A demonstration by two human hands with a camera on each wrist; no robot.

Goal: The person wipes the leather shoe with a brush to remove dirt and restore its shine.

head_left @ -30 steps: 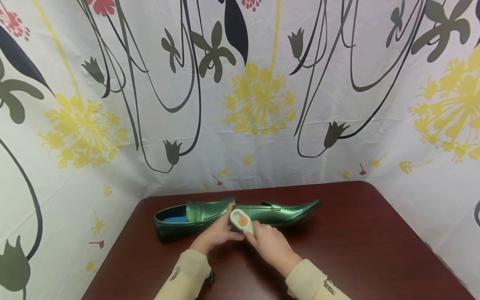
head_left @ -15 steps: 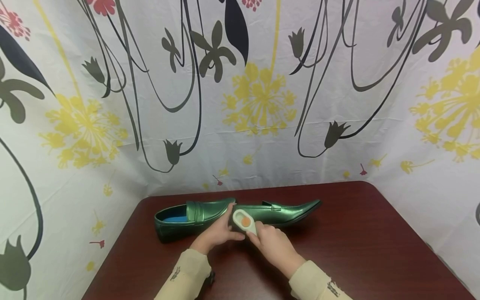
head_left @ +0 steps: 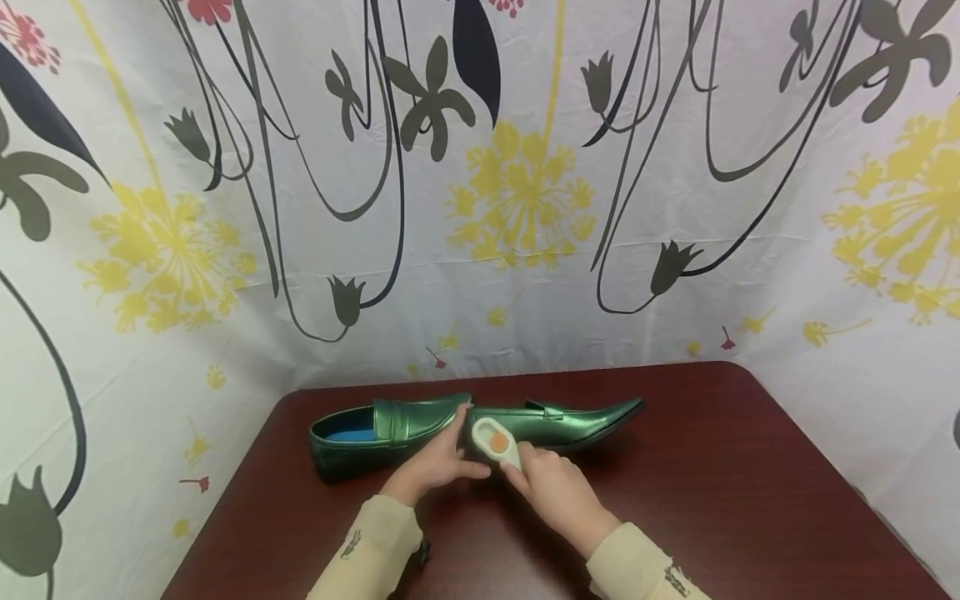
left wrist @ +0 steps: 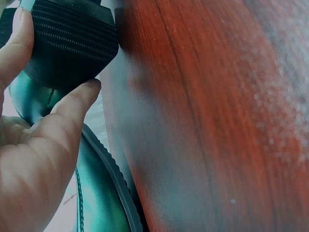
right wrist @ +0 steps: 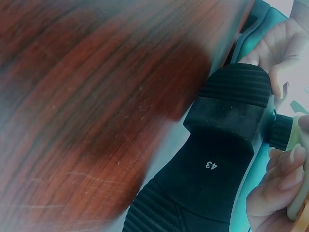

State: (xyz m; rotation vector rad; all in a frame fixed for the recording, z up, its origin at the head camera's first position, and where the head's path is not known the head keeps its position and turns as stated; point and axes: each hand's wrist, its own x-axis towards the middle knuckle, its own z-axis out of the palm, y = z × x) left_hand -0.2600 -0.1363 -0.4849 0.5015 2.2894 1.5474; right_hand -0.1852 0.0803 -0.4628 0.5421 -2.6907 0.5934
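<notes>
A green metallic loafer lies tipped on the right, its toe pointing right. My left hand holds it by the heel, with the dark heel block between thumb and fingers in the left wrist view. My right hand grips a pale brush with an orange oval on its back. In the right wrist view, the brush's dark bristles are right at the shoe's side near the heel. The black sole faces that camera and bears the number 43.
A second green loafer with a blue insole stands behind my left hand, toe to the right. Both shoes are on a dark red wooden table. A flower-patterned cloth hangs behind it and at both sides.
My right hand and the brush have shifted slightly right and down along the shoe. The left hand and both shoes have stayed in place.
</notes>
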